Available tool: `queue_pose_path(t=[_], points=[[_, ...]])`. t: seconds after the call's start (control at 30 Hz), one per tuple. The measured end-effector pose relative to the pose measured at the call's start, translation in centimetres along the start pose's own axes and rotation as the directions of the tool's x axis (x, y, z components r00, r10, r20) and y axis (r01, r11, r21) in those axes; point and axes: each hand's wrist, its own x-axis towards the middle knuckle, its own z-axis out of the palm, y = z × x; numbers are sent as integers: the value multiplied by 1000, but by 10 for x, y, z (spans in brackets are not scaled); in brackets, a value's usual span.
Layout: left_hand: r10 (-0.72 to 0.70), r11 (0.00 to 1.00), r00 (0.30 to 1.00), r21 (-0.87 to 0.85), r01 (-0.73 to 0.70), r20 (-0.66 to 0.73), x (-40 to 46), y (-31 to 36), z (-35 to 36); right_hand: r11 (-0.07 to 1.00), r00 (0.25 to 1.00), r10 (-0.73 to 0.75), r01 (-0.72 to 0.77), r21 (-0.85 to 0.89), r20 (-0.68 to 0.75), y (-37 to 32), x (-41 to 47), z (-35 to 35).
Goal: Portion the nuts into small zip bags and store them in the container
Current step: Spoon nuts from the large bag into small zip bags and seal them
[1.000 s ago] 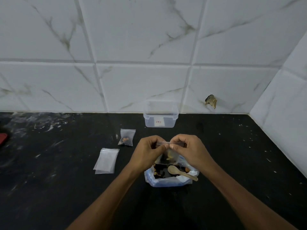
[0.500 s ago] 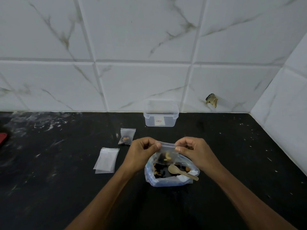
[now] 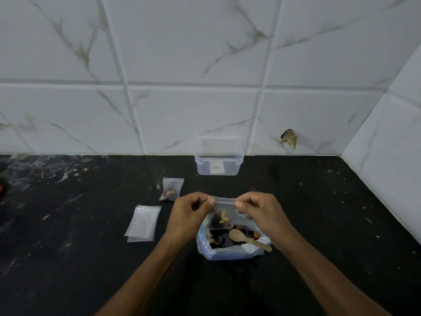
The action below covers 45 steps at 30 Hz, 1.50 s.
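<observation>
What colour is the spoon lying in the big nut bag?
Light tan, like pale wood; the spoon shows clearly in the head view, bowl resting on the nuts.

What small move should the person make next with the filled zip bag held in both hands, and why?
Probably carry the small zip bag back to the clear container. Both hands, left and right, pinch its top corners as if the seal is finished, and the nuts sit at its bottom. The container stands open by the wall.
</observation>
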Motion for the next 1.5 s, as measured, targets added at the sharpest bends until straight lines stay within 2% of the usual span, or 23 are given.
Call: queue_pose_path(t=[0.13,0.23,0.33,0.43,0.63,0.7,0.83,1.0,1.13,1.27,1.37,1.5], points=[[-15,999,1000,-34,14,-27,2,0,0,998,999,50,-50,32,-1,-1,3,8],[-40,994,998,-106,35,-40,2,-2,-3,984,983,138,-149,97,119,-2,1,15],[-81,978,996,-194,71,-41,1,-7,-7,975,956,214,-222,17,203,-1,1,31],[-144,966,989,-226,130,-47,1,-13,-12,966,948,252,-259,9,196,2,4,50],[-194,958,959,-252,140,-204,1,-40,-36,942,942,281,-308,133,185,-6,26,78],[-168,976,960,-175,131,-224,4,-48,-46,935,932,307,-333,121,192,-8,44,90],[-124,991,977,23,130,-175,21,-53,-65,922,917,354,-375,96,184,-10,84,118],[-200,955,967,191,228,-155,53,-70,-79,888,883,450,-458,37,135,8,126,156],[-284,896,948,312,315,-141,71,-86,-80,833,825,545,-553,16,152,20,141,174],[-338,819,927,436,373,-160,80,-103,-76,814,799,577,-579,-47,168,28,149,185],[-310,700,927,609,373,-211,83,-109,-72,812,796,584,-575,-103,161,31,157,189],[-288,643,929,673,366,-230,86,-113,-69,804,786,594,-577,-140,173,32,161,187]])
